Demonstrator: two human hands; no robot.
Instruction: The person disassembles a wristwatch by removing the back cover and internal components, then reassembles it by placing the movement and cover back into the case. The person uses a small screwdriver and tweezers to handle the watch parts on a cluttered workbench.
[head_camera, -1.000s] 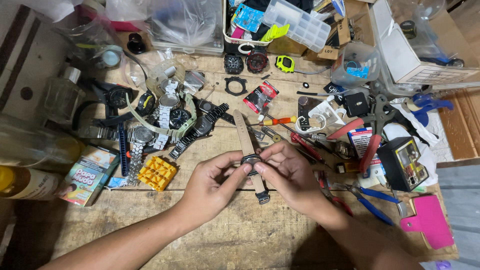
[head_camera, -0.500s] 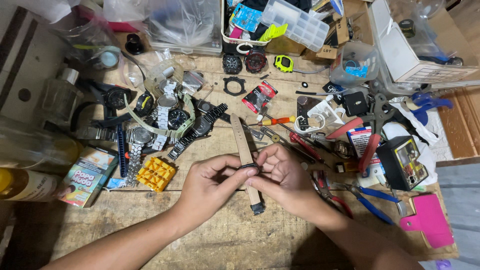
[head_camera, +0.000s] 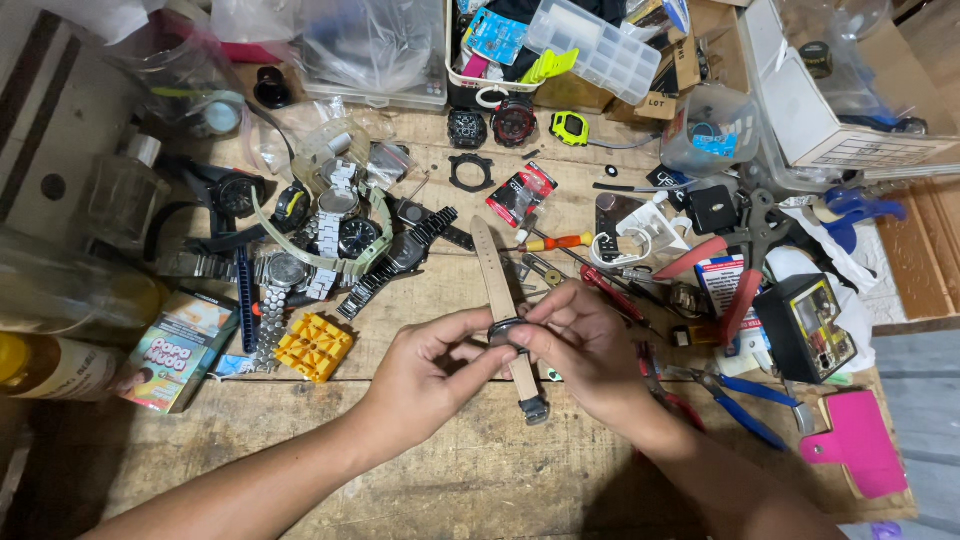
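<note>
- Watch with tan strap: pinched at its case between both hands, above bench.
- Left hand: fingers closed on case.
- Right hand: same grip, opposite side.
- Yellow block lies left of hands.

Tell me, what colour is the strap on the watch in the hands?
Light tan; the long leather watch strap shows best in the head view.

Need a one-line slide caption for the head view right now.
Both hands, left hand and right hand, pinch a tan-strapped watch over a cluttered wooden workbench.
</note>
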